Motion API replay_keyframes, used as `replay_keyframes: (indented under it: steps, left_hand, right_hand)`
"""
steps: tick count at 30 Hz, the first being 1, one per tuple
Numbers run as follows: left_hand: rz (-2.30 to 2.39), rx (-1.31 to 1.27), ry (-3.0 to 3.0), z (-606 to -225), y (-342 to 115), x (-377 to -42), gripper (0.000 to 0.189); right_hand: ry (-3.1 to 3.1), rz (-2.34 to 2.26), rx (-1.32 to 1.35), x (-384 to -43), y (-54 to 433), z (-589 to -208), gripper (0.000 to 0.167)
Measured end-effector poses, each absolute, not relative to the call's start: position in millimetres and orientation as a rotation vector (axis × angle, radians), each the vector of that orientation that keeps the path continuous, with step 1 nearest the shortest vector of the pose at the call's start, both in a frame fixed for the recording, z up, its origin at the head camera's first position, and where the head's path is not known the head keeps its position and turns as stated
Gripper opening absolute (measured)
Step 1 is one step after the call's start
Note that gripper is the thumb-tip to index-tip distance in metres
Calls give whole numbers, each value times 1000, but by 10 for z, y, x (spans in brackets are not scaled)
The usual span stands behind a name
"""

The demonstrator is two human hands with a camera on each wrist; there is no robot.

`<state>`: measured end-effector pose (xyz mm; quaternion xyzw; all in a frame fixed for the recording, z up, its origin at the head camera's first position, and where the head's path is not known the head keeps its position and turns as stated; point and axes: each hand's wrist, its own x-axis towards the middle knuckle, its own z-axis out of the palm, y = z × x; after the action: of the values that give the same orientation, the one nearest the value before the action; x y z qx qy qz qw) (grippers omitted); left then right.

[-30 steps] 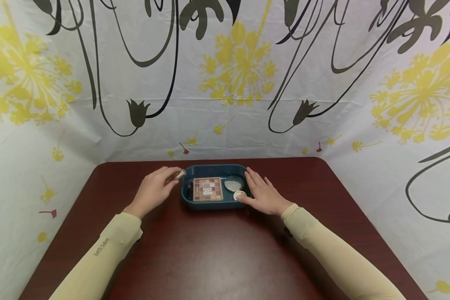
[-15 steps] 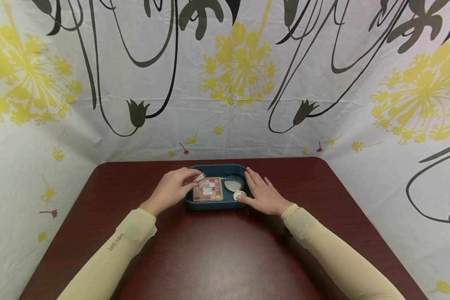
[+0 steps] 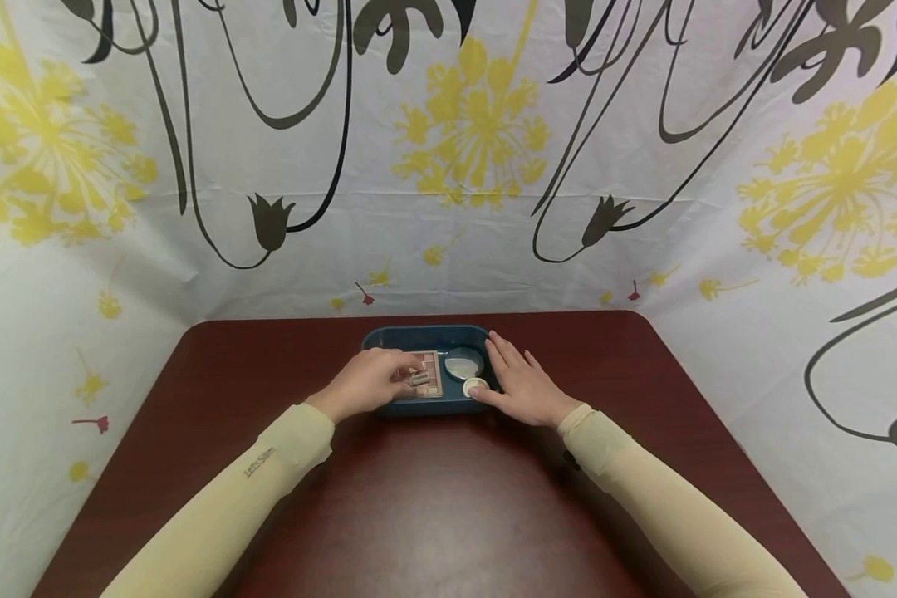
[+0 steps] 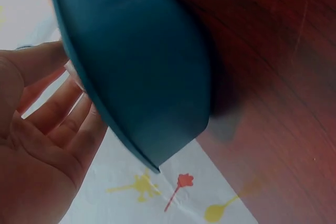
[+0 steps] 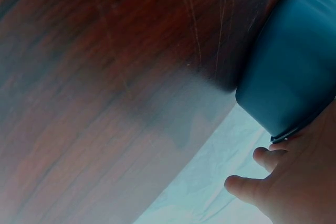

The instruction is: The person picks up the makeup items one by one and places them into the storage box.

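Observation:
My left hand point(image 3: 370, 382) reaches over the left half of a blue tray point(image 3: 426, 408), pinching a small shiny metallic cylinder point(image 3: 419, 379) above an eyeshadow palette point(image 3: 433, 386) that it partly covers. In the left wrist view the tray's wall point(image 4: 136, 66) hides most of what the fingertips hold. My right hand point(image 3: 526, 389) lies along the tray's right rim with fingers extended. Its thumb reaches inside to a small white round piece point(image 3: 475, 387). Behind that piece is a round clear-and-white disc point(image 3: 463, 364). From the right wrist, fingers point(image 5: 244, 187) show beyond the tray's outer wall point(image 5: 294, 72).
The tray stands near the back of a dark red-brown table point(image 3: 448, 498). A white cloth point(image 3: 306, 282) with yellow and grey flower prints hangs behind and along both sides.
My left hand has moved right, from outside the tray's left rim to over the palette, carrying the metallic cylinder. My right hand stays in place at the right rim.

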<state>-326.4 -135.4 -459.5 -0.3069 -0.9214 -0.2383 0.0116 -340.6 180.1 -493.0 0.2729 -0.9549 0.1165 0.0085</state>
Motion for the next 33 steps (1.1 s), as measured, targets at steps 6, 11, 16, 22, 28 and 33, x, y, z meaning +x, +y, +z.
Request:
replay_keyframes:
  steps: [6, 11, 16, 22, 28, 33]
  left_hand:
    - [-749, -1029, -2942, -4601, -1316, -3289, 33]
    - [-809, -1049, -3031, -4537, -1293, -3388, 29]
    - [-846, -1083, -3114, -4568, -1276, -3492, 26]
    - [-833, -1148, -3137, -4606, -1278, -3533, 29]
    - [-827, -1175, -3161, -4569, -1270, -3552, 31]
    - [-829, -1186, -3171, -4572, -1265, -3564, 31]
  right_hand:
    - [-2993, 348, 851, -3422, 1807, -4933, 102]
    - [-2986, 351, 842, -3426, 1805, -4928, 101]
    - [-2976, 360, 845, -3413, 1800, -4944, 100]
    - [-2971, 368, 852, -3399, 1803, -4954, 101]
    - [-2979, 375, 856, -3401, 1802, -4932, 102]
    - [-2985, 364, 846, -3411, 1797, -4941, 102]
